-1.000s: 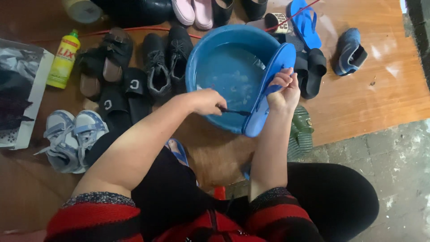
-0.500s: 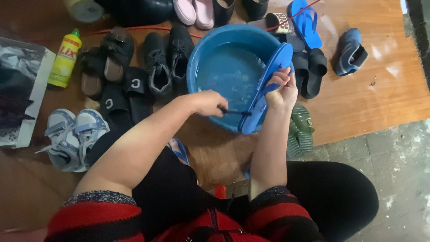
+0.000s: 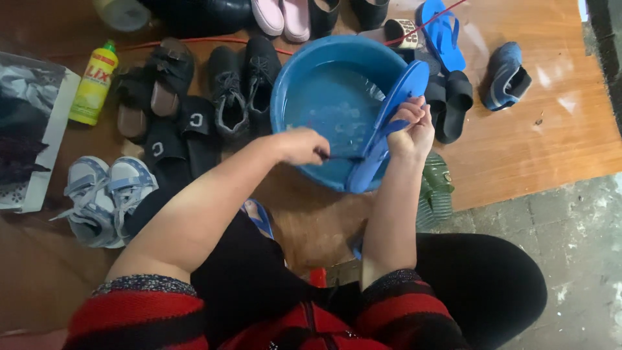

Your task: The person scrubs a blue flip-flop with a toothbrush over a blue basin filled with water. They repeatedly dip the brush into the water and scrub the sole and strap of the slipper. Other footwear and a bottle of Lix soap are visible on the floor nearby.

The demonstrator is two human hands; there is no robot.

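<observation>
Flip-flop: the blue flip-flop (image 3: 389, 126) is standing on edge over the near right rim of the blue basin (image 3: 291, 84), sole turned toward the water, its toe end pointing away above the fingers.
Right hand: the right hand (image 3: 413, 129) is wrapping its fingers around the flip-flop's outer side and strap, clasping it firmly.
Left hand: the left hand (image 3: 303, 146) is clenching around a thin dark brush handle (image 3: 342, 156), whose tip is touching the sole just left of the right-hand fingers.
Change: compared with a second ago the hands are sitting in almost the same spot; the brush tip is staying against the same stretch of sole, which suggests short scrubbing strokes are continuing rather than a shift to another part.
Basin: it is holding shallow soapy water just beyond both hands.
Beyond the left fingers: black shoes (image 3: 243, 81), black slides (image 3: 178, 139), white-and-blue sandals (image 3: 103, 194) and a yellow bottle (image 3: 94, 84) are lying on the wooden floor (image 3: 551, 142).
Beyond the right fingers: another blue flip-flop (image 3: 444, 35) and a blue shoe (image 3: 508, 74) are resting well apart.
</observation>
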